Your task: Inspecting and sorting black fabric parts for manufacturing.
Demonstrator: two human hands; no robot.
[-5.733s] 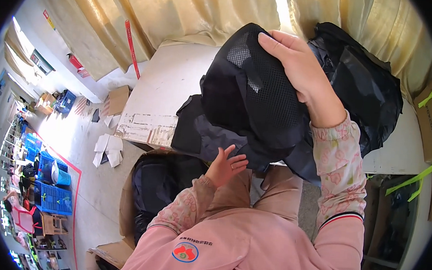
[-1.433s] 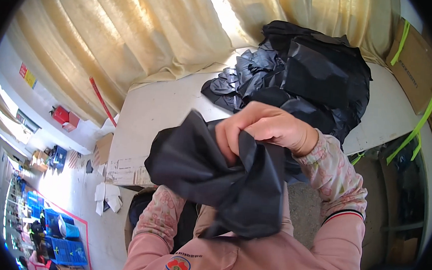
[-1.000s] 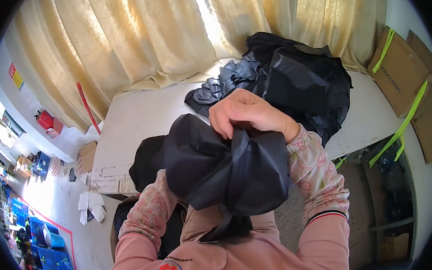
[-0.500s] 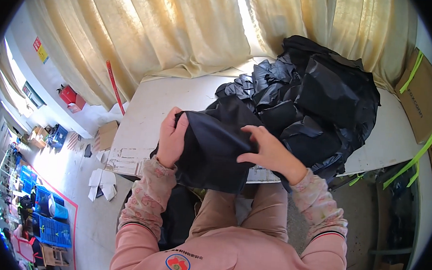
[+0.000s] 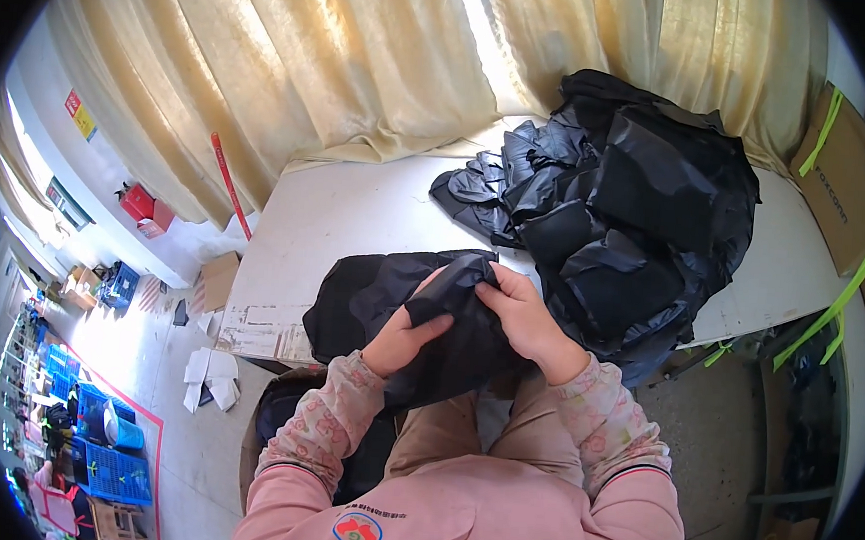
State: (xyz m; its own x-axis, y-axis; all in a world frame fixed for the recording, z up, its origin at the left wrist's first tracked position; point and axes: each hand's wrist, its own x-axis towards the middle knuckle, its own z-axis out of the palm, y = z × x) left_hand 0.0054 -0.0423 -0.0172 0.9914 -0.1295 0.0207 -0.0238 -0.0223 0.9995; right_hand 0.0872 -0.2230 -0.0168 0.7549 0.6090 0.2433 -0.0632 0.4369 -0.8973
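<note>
Both my hands grip one black fabric piece point(image 5: 392, 277) over the front edge of the white table point(image 5: 307, 201). My left hand point(image 5: 402, 340) is closed around a bunched fold, with its thumb on top. My right hand point(image 5: 524, 322) pinches the same fold a little to the right and farther up. Part of the cloth lies flat on the table to the left, and part hangs over the edge above my lap. A large heap of black fabric pieces point(image 5: 648, 205), partly shiny, lies beyond my right hand. The fingers under the cloth are hidden.
Cream curtains point(image 5: 265, 78) hang behind the table. A cardboard box point(image 5: 839, 188) with green straps stands at the far right. White paper scraps point(image 5: 211, 377) lie on the floor at left, near blue crates point(image 5: 118, 471). Below the table edge, a dark-filled container point(image 5: 277, 410) sits by my left leg.
My hands have come together. My right hand, open before, now pinches the cloth, and my left has moved right and down. The cloth is gathered into a fold, with part spread left on the table.
</note>
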